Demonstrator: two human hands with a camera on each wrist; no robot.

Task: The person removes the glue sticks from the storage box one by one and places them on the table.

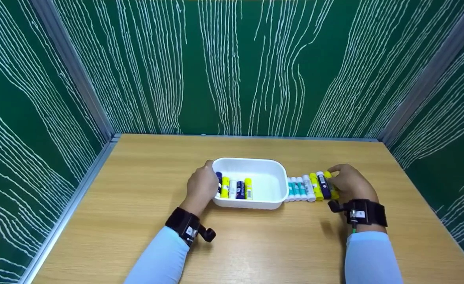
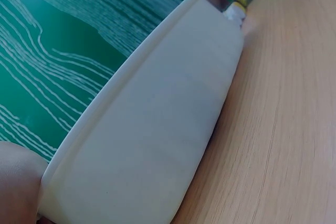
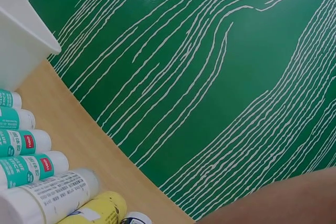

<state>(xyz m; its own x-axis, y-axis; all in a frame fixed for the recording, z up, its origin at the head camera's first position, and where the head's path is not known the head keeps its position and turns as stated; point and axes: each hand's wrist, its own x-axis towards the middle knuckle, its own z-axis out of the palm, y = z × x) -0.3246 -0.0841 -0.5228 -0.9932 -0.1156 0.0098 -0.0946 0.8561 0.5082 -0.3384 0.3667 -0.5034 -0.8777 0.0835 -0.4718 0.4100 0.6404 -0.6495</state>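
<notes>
My left hand (image 1: pixel 203 183) grips the left end of a white plastic basin (image 1: pixel 270 205), its fingers at the rim. Inside, several glue sticks (image 1: pixel 248 188) with yellow, white and dark blue bodies stand side by side at the left. Against the basin's right wall starts a row of more glue sticks on the table, first teal-and-white ones (image 3: pixel 31 169), then a larger white one (image 3: pixel 58 195), then yellow and dark blue ones. At the row's right end, my right hand (image 1: pixel 352 183) holds the last yellow glue stick (image 1: pixel 333 191), partly hidden by the fingers.
The wooden table (image 1: pixel 232 240) meets green panels (image 1: pixel 216 71) with white wavy lines at the back and both sides. Grey metal posts (image 1: pixel 74 67) stand at the corners. Each wrist wears a black strap (image 1: pixel 368 213) with a small camera.
</notes>
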